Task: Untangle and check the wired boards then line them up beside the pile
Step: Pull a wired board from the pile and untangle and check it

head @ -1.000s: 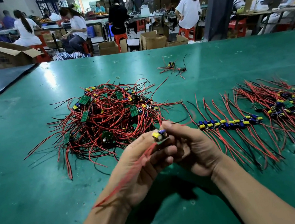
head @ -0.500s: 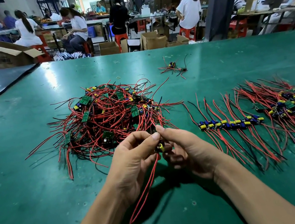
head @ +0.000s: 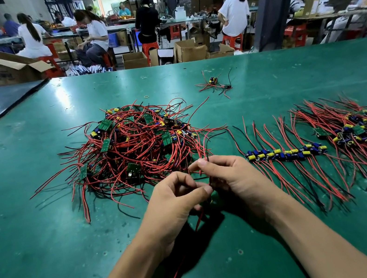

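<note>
Inspection step: left hand (head: 177, 205) and right hand (head: 236, 178) both pinch one board's wires (head: 199, 220); next move likely joins row (head: 285, 154), three o'clock from pile (head: 135, 147).

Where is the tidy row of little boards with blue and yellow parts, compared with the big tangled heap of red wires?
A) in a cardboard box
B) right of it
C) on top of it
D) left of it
B: the straight row of small boards with blue and yellow parts lies flat on the green table, right of the tangled heap of red-wired green boards.
</note>
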Tool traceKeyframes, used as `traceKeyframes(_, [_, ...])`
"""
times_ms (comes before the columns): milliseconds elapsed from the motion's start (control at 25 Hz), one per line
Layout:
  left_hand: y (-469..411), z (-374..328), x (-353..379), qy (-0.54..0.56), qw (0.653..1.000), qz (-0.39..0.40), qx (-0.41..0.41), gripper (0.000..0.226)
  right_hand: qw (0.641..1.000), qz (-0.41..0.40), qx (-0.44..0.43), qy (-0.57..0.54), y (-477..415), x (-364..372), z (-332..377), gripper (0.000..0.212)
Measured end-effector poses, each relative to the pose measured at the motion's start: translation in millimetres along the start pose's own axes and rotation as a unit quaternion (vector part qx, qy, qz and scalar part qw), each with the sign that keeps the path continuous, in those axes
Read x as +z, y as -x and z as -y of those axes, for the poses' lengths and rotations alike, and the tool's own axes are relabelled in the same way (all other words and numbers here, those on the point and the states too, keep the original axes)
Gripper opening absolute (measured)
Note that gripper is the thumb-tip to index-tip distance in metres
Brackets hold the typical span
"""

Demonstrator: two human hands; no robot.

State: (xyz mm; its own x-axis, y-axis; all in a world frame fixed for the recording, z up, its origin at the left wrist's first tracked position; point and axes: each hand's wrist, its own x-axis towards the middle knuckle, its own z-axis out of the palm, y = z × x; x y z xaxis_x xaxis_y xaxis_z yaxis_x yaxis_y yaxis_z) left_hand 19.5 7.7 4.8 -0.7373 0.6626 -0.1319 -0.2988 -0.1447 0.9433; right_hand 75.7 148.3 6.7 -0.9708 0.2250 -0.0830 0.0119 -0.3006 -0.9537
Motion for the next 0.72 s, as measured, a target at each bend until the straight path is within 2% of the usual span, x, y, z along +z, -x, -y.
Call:
traceKeyframes(120, [0,-1,-2,-0.055,0.998,-0.004,0.029,0.024,0.995,-0.049,-0.034,0.075,-3,-5,3,0.037])
traceKeyframes(240, [2,-6,-3,-0.125,0.991,0.004,0.050,0.037,0.991,-0.050,-0.060,0.106,0,-6,7,0.035])
traceKeyframes(320, [4,-7,-1,-0.107,0.993,0.014,0.037,0.024,0.987,-0.032,-0.089,0.132,2,-6,8,0.030])
traceKeyframes(400, [6,-5,3,-0.069,0.997,-0.004,0.019,0.006,0.988,-0.019,-0.109,0.110,5,-2,9,0.023])
traceKeyframes(480, [8,-4,5,-0.072,0.997,-0.007,0.031,0.010,0.990,-0.014,-0.110,0.088,6,-1,10,0.022])
traceKeyframes(600, [10,-5,9,-0.064,0.997,0.010,0.047,0.017,0.990,-0.053,-0.088,0.098,4,-2,10,0.030])
traceKeyframes(720, [8,-2,12,-0.054,0.996,-0.025,0.063,0.014,0.982,-0.097,-0.108,0.122,3,-2,9,0.033])
